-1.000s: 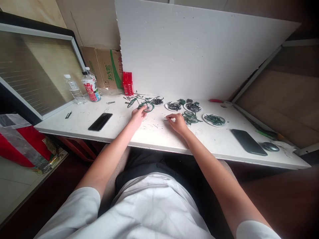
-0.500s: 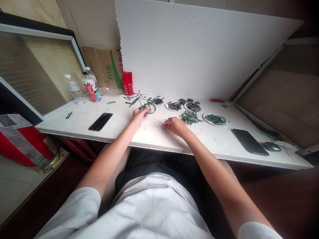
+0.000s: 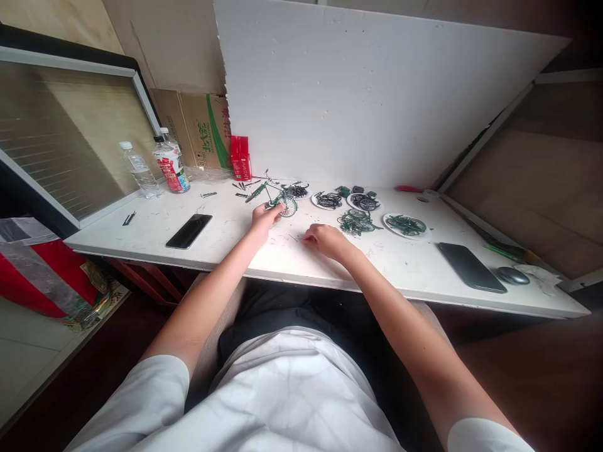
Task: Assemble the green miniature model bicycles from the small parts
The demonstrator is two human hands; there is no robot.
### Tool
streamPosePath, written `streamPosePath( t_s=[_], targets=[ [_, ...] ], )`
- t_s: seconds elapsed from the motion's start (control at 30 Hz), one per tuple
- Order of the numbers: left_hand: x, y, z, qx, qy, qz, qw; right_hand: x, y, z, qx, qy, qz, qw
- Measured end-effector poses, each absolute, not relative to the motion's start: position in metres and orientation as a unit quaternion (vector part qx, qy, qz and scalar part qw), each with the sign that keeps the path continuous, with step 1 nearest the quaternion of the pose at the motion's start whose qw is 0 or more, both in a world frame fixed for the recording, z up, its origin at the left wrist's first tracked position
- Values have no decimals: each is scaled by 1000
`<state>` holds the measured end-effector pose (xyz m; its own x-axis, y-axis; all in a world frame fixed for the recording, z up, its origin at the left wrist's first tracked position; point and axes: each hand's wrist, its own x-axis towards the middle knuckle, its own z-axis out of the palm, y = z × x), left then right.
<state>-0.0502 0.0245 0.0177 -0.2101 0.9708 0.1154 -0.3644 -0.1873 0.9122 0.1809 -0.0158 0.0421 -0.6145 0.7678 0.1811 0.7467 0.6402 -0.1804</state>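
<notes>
My left hand (image 3: 266, 220) grips a small green model bicycle (image 3: 270, 192) near its wheel, holding it upright over the white table (image 3: 282, 254). To the right, my right hand (image 3: 325, 238) rests low at the tabletop with its fingers pinched together; anything between the fingertips is too small to make out. Tiny thin pieces lie on the table by those fingertips. Behind my right hand is a loose pile of green bicycle parts (image 3: 357, 221). White plates hold dark parts (image 3: 328, 200) and green parts (image 3: 406, 225).
A black phone (image 3: 189, 231) lies at the left, with bottles (image 3: 171, 164), a cardboard box (image 3: 200, 129) and a red packet (image 3: 241, 158) behind. At the right are a dark flat device (image 3: 471, 268) and a mouse (image 3: 513, 275). A white board (image 3: 377, 94) stands at the back.
My right hand has shifted slightly left along the tabletop. The bicycle in my left hand has tilted a little, and its wheel sits slightly more to the right.
</notes>
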Motion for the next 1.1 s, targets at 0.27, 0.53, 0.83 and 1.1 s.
streamPosePath(
  t_s=[0.27, 0.53, 0.83, 1.1],
  targets=[
    [-43, 18, 23, 405, 400, 660, 491, 185, -18, 53, -419, -901, 80, 78],
    [-39, 16, 27, 425, 387, 648, 500, 186, -23, 61, -424, -898, 105, 42],
    [-32, 9, 35, 443, 384, 632, 506, 190, -9, 40, -396, -886, 185, 158],
    [-27, 2, 44, 452, 370, 630, 511, 181, -19, 44, -436, -891, 64, 110]
  ],
)
